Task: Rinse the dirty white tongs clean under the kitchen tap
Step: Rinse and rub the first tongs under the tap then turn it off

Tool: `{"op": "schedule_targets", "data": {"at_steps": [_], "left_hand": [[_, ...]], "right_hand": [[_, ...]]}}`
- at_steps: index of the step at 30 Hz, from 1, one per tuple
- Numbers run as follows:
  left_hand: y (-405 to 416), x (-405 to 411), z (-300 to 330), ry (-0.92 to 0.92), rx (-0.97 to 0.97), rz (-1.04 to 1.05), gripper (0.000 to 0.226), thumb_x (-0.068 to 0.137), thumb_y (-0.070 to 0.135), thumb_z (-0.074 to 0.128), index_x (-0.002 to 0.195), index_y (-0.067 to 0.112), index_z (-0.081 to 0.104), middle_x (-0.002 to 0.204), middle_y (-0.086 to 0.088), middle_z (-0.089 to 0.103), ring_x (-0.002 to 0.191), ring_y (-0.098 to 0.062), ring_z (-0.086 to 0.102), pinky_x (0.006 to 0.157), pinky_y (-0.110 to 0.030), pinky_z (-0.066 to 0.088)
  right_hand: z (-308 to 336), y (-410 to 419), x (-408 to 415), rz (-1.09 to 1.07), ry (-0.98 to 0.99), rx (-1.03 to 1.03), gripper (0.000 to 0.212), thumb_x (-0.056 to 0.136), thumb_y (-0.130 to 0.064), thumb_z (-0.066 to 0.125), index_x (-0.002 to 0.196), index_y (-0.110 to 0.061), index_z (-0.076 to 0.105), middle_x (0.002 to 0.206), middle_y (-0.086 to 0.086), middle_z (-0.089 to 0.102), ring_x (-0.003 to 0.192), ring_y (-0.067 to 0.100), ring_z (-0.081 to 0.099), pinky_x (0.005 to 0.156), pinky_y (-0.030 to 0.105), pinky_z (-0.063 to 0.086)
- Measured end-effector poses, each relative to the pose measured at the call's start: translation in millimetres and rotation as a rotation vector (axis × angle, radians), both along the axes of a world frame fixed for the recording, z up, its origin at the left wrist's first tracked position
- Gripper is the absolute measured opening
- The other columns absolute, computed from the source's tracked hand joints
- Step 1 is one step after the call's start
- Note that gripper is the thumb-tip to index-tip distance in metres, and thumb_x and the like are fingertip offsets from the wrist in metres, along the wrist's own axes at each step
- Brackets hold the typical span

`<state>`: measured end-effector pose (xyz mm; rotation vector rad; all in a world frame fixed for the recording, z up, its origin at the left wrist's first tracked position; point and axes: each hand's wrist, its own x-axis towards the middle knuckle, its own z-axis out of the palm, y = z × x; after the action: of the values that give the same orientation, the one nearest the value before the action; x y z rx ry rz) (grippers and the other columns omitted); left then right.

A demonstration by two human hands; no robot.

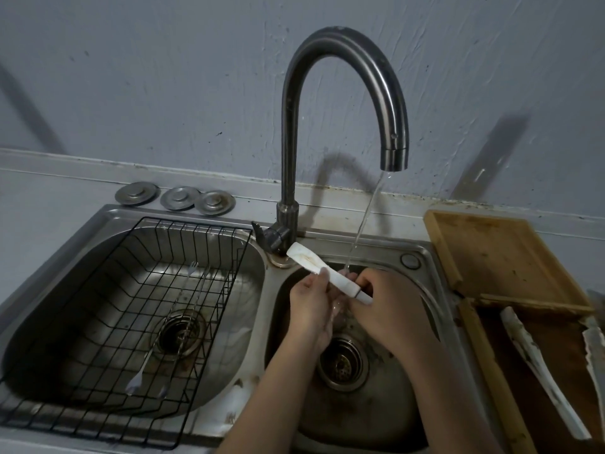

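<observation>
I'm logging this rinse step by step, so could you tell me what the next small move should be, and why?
Probably slide the tongs rightward so the stained tip meets the water stream. Both the left hand and right hand grip them, yet the stream lands near the fingers while brown marks remain on the dry-looking tip.

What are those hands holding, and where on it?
The white tongs: the right hand grips the hinge end, the left hand pinches the middle.

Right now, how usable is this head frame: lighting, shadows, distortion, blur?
Head view: dim, bluish light; the tap throws a hard curved shadow on the wall; wide-angle bending bows the counter edge and sink; tongs, left hand and right hand are fairly sharp, the water stream thin and faint.
</observation>
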<state>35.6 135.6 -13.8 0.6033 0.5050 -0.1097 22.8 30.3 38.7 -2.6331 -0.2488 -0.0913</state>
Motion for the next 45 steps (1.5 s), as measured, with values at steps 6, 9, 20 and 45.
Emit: {"op": "schedule_targets", "data": {"at_steps": [6,9,20,45], "left_hand": [[1.1,-5.2,11.3,-0.063,0.075,-0.190,0.026,0.085,-0.009,0.058,0.111,-0.009,0.059,0.105,-0.023,0.067,0.089,-0.025,0.070,0.081,-0.033,0.059],[2.4,0.1,11.8,0.014,0.044,-0.180,0.022,0.089,0.000,0.056,0.109,-0.010,0.059,0.100,-0.023,0.068,0.080,-0.022,0.073,0.079,-0.036,0.060],[-8.8,-13.6,-7.0,0.173,0.061,-0.273,0.042,0.072,-0.003,0.071,0.113,-0.003,0.060,0.098,-0.018,0.069,0.087,-0.025,0.069,0.054,-0.024,0.058],[11.6,-1.0,16.3,-0.089,0.000,-0.159,0.027,0.095,-0.002,0.042,0.120,0.002,0.050,0.101,-0.019,0.064,0.093,-0.030,0.064,0.059,-0.034,0.061]], "right_hand": [[2.7,-7.9,-2.3,-0.049,0.002,0.016,0.034,0.086,-0.043,0.058,0.059,-0.027,0.043,0.052,-0.006,0.043,0.047,0.006,0.039,0.046,0.019,0.024],[5.1,-18.5,-10.1,-0.040,0.036,-0.008,0.027,0.080,-0.043,0.065,0.065,-0.025,0.052,0.054,-0.008,0.047,0.049,0.004,0.042,0.046,0.017,0.025],[9.1,-59.0,-25.1,-0.152,0.075,-0.119,0.040,0.082,-0.054,0.056,0.063,-0.019,0.056,0.056,-0.001,0.054,0.054,0.011,0.052,0.048,0.023,0.035],[-8.1,-47.0,-20.9,-0.373,0.207,0.699,0.026,0.080,-0.030,0.069,0.101,-0.024,0.056,0.092,-0.012,0.056,0.083,0.003,0.055,0.059,0.020,0.041]]}}
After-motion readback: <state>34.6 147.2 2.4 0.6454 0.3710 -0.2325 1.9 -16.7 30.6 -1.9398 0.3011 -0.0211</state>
